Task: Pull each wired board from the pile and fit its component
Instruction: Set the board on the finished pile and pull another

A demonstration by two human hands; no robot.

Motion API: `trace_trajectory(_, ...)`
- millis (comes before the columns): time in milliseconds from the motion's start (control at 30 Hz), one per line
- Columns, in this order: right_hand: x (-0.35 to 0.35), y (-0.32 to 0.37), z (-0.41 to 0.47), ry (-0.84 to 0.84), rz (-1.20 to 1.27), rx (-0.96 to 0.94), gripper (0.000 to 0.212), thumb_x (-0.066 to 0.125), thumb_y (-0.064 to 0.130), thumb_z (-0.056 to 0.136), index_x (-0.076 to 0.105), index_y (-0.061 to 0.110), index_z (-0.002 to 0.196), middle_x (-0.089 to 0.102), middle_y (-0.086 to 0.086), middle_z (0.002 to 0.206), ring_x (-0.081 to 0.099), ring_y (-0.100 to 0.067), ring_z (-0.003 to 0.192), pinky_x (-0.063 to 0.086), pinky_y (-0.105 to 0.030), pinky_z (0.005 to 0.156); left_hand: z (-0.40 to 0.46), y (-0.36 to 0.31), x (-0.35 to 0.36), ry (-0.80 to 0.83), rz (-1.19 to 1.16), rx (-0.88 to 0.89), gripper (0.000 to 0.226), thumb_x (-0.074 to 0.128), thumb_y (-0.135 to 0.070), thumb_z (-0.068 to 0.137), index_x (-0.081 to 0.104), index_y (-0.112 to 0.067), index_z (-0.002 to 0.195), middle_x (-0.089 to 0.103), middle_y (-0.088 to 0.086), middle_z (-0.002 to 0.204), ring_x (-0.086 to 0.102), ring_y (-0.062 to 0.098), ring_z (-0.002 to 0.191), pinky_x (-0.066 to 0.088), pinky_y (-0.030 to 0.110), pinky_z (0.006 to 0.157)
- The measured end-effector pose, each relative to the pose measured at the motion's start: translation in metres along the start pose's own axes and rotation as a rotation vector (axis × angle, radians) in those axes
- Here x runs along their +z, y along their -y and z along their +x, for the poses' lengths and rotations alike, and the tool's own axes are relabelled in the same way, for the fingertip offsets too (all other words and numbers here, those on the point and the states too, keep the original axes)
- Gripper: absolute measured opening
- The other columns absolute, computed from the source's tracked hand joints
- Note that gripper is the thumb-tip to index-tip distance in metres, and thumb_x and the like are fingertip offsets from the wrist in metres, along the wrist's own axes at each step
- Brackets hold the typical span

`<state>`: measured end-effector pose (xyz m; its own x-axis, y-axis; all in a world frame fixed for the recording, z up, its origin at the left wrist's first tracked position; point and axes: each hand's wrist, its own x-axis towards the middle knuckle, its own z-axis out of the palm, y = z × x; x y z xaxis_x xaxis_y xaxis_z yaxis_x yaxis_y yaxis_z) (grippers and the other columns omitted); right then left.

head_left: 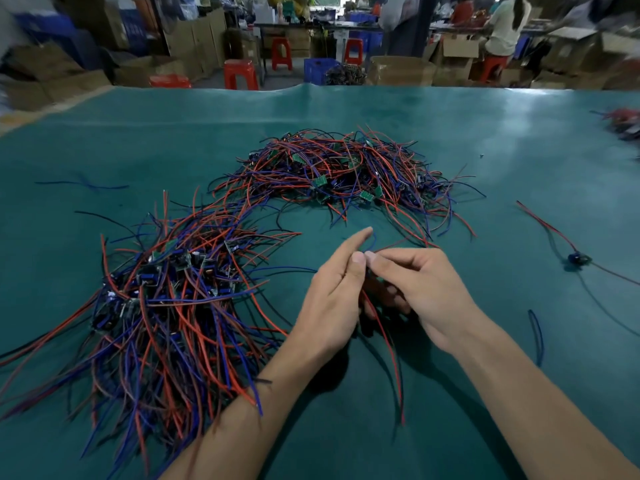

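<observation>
Two bare hands meet just below the middle of the view, above a green table mat (450,140); the left hand (332,299) has its forefinger stretched out and its thumb pressed toward the right hand (412,285), whose curled fingers pinch a small item between the two thumbs. That item, seemingly a wired board (367,271), is almost wholly hidden by the fingers; red and dark wires trail from it toward six o'clock. The fitting step looks to be in hand, and the next move likely calls for a steady pinch and careful alignment. At nine o'clock lies a near pile (166,289) of boards tangled in red and blue wires. At twelve o'clock, farther off, a far pile (339,174) shows small green boards. At three o'clock one separate wired piece (578,258) lies well apart
</observation>
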<state>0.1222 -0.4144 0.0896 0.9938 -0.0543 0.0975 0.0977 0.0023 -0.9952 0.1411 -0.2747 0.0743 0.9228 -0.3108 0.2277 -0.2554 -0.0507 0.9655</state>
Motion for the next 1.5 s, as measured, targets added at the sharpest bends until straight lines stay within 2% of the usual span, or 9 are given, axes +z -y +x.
trace_trajectory(133, -0.004, 0.006, -0.001, 0.073, 0.138, 0.092, 0.013, 0.074, 0.025, 0.079, 0.078, 0.014, 0.081, 0.061, 0.000, 0.059, 0.048, -0.010, 0.043, 0.029, -0.017, 0.038, -0.003, 0.001, 0.001, 0.031, -0.015, -0.017, 0.047, 0.038, -0.041, 0.106, 0.044, -0.027, 0.150, 0.058, -0.002, 0.142, 0.052, 0.005, 0.133, 0.037, 0.028, 0.116)
trace_trajectory(200, -0.004, 0.007, 0.000, 0.024, 0.106, 0.070, 0.010, 0.074, 0.023, 0.080, 0.077, 0.014, 0.081, 0.060, -0.001, 0.060, 0.045, -0.013, 0.041, 0.025, -0.020, 0.038, -0.003, -0.001, 0.002, 0.049, -0.019, -0.060, 0.041, 0.038, -0.042, 0.106, 0.048, -0.025, 0.142, 0.069, 0.011, 0.124, 0.066, 0.023, 0.111, 0.051, 0.038, 0.096)
trace_trajectory(333, -0.003, 0.004, 0.004, -0.194, 0.095, -0.010, 0.014, 0.072, 0.008, 0.089, 0.074, 0.013, 0.076, 0.056, -0.003, 0.061, 0.039, -0.010, 0.045, 0.028, -0.022, 0.039, 0.000, -0.002, 0.002, 0.063, -0.100, -0.083, 0.009, 0.052, -0.022, 0.105, 0.060, -0.018, 0.107, 0.068, 0.007, 0.071, 0.054, 0.012, 0.051, 0.041, 0.017, 0.048)
trace_trajectory(433, 0.000, 0.001, 0.006, -0.243, 0.056, -0.048, 0.021, 0.073, 0.007, 0.089, 0.073, 0.016, 0.070, 0.058, -0.002, 0.060, 0.043, -0.009, 0.046, 0.034, -0.020, 0.041, 0.000, -0.001, 0.003, 0.057, -0.116, -0.074, 0.008, 0.062, -0.012, 0.099, 0.066, -0.015, 0.093, 0.068, 0.002, 0.071, 0.054, 0.006, 0.052, 0.042, 0.015, 0.049)
trace_trajectory(767, -0.012, -0.002, 0.007, -0.237, -0.066, -0.103, 0.009, 0.075, 0.014, 0.090, 0.077, 0.009, 0.083, 0.056, -0.005, 0.058, 0.043, -0.013, 0.047, 0.035, -0.022, 0.042, -0.002, 0.000, 0.005, 0.144, -0.189, -0.130, 0.013, 0.063, -0.006, 0.098, 0.069, -0.017, 0.101, 0.068, 0.002, 0.066, 0.056, 0.009, 0.049, 0.047, 0.019, 0.045)
trace_trajectory(1033, -0.044, 0.003, 0.019, -0.634, -0.183, -0.144, 0.021, 0.073, 0.015, 0.092, 0.067, 0.020, 0.072, 0.052, 0.013, 0.052, 0.044, -0.008, 0.050, 0.039, -0.025, 0.049, -0.002, 0.000, 0.003, 0.254, -0.098, -0.138, 0.013, 0.061, -0.007, 0.099, 0.071, -0.010, 0.107, 0.064, -0.001, 0.060, 0.051, 0.009, 0.044, 0.048, 0.022, 0.045)
trace_trajectory(1267, -0.063, 0.012, 0.018, -1.008, 0.343, 0.005, 0.023, 0.059, 0.011, 0.099, 0.058, 0.018, 0.077, 0.052, 0.001, 0.066, 0.043, -0.006, 0.037, 0.031, -0.021, 0.042, 0.001, 0.003, 0.006, 0.039, -0.127, -0.089, 0.016, 0.058, -0.008, 0.101, 0.064, -0.022, 0.096, 0.066, 0.000, 0.062, 0.055, 0.010, 0.043, 0.046, 0.021, 0.044)
trace_trajectory(1333, -0.052, 0.012, 0.016, -0.867, 0.312, 0.075, 0.021, 0.059, 0.014, 0.098, 0.063, 0.015, 0.077, 0.054, 0.001, 0.062, 0.044, -0.008, 0.038, 0.030, -0.021, 0.041, 0.004, 0.005, 0.004, -0.065, -0.144, -0.055, 0.016, 0.056, -0.010, 0.102, 0.062, -0.023, 0.096, 0.067, 0.003, 0.064, 0.056, 0.012, 0.043, 0.045, 0.021, 0.042)
trace_trajectory(1500, -0.006, 0.005, 0.003, -0.141, -0.107, 0.028, 0.011, 0.074, 0.024, 0.091, 0.076, 0.015, 0.084, 0.073, 0.002, 0.075, 0.060, -0.006, 0.057, 0.041, -0.019, 0.044, 0.002, 0.005, 0.000, -0.080, -0.148, 0.001, 0.008, 0.062, -0.017, 0.099, 0.066, -0.023, 0.097, 0.071, 0.003, 0.066, 0.061, 0.013, 0.046, 0.048, 0.024, 0.043)
